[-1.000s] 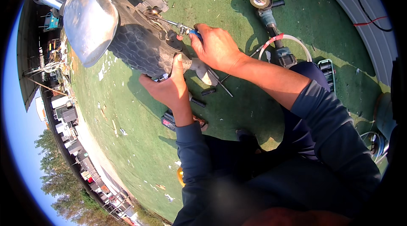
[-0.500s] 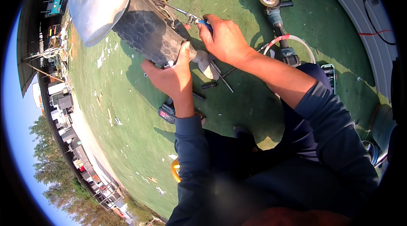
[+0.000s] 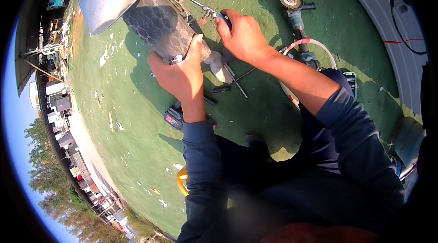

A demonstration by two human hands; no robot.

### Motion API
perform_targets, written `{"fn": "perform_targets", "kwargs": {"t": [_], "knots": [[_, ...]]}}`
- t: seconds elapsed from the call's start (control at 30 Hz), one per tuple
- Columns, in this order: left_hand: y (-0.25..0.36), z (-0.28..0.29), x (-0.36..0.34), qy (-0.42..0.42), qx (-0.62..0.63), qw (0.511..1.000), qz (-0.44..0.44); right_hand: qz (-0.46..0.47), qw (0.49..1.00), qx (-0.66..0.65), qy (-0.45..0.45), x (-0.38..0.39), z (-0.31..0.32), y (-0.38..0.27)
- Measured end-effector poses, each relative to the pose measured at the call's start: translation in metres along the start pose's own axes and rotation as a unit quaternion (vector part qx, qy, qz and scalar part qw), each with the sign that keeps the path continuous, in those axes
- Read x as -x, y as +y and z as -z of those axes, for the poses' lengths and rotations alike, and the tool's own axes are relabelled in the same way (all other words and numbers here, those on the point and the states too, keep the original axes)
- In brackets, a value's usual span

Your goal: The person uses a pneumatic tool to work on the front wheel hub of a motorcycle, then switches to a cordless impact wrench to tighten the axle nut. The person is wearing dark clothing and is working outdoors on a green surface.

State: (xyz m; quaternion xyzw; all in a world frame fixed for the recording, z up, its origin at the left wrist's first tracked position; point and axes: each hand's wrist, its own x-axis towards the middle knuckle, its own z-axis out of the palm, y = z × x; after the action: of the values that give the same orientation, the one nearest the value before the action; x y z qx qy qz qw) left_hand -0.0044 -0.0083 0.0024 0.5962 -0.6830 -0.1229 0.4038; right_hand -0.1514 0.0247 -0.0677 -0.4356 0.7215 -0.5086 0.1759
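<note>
Above the green floor (image 3: 141,145), your left hand (image 3: 181,76) grips the patterned part (image 3: 159,28); your right hand (image 3: 245,38) clamps the blue-handled tool (image 3: 208,12).

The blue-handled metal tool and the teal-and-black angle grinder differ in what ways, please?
The metal tool is in the right hand; the grinder lies on the green floor. The metal tool is slim; the grinder is thicker, with a round disc. Both have handles.
</note>
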Motion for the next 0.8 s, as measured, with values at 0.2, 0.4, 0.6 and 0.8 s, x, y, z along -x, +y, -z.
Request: {"fn": "perform_targets", "kwargs": {"t": [0.2,0.4,0.6,0.8], "knots": [[-0.001,-0.001,-0.004,0.011,0.047,0.999,-0.006,0.014,1.000,-0.016,0.013,0.003,0.003,0.002],[-0.005,-0.006,-0.004,0.013,0.081,0.997,0.002,0.002,1.000,-0.014,0.008,0.003,0.004,0.000],[-0.002,-0.008,-0.003,0.005,0.116,0.993,0.010,-0.012,1.000,-0.005,-0.008,0.002,0.007,-0.003],[-0.001,-0.010,-0.002,-0.002,0.100,0.995,-0.005,-0.020,1.000,-0.006,-0.022,0.001,0.010,-0.003]]}}
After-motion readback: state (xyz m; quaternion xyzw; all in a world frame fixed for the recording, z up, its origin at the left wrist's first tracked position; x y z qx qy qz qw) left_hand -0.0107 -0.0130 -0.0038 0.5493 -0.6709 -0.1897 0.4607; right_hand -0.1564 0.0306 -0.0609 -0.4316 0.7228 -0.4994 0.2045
